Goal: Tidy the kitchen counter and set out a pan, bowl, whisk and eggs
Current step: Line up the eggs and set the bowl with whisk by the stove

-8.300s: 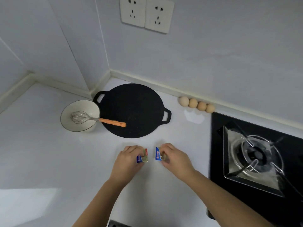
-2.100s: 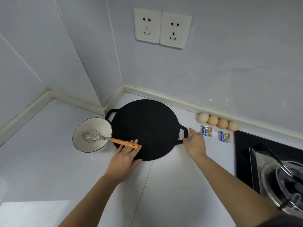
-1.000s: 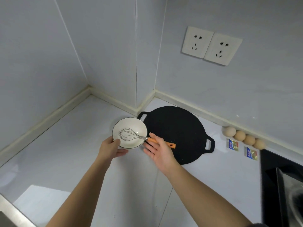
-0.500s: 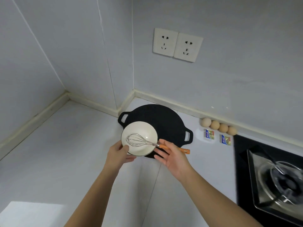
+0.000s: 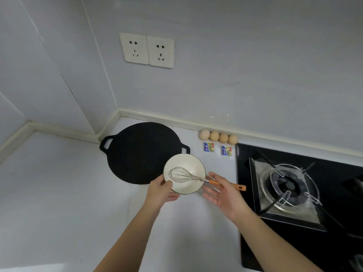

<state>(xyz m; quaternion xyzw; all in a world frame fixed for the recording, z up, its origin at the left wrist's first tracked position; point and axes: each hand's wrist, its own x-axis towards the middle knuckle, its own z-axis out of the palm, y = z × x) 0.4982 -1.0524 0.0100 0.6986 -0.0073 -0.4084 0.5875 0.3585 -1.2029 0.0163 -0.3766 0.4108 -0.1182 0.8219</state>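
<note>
The left hand [image 5: 161,190] gripped the bowl [image 5: 186,166] by its near rim, thumb hooked over the edge and fingers curled beneath. Whether the bowl rested on the worktop [image 5: 59,183] could not be told. The whisk [image 5: 182,176] lay inside it, wires toward the left hand, and its orange handle stuck out over the rim on the right-hand side.

The right hand [image 5: 222,195] was held wide just beside the bowl, fingers straight and spread, palm turned toward it. The whisk handle ran behind those fingers, with its tip showing beyond them. Whether the hand touched the handle could not be told.

Beyond the left hand the flat black pan [image 5: 137,152] lay on the worktop, and the bowl overlapped its nearer side handle. Farther out from the right hand, four eggs [image 5: 219,137] sat in a row against the wall strip, touching one another. Two small packets [image 5: 208,147] lay just in front of them, a little apart. The black hob [image 5: 290,185], with its wire pot stand, lay to the outer side of the right hand. Two sockets [image 5: 147,50] sat on the wall, well above both hands.
</note>
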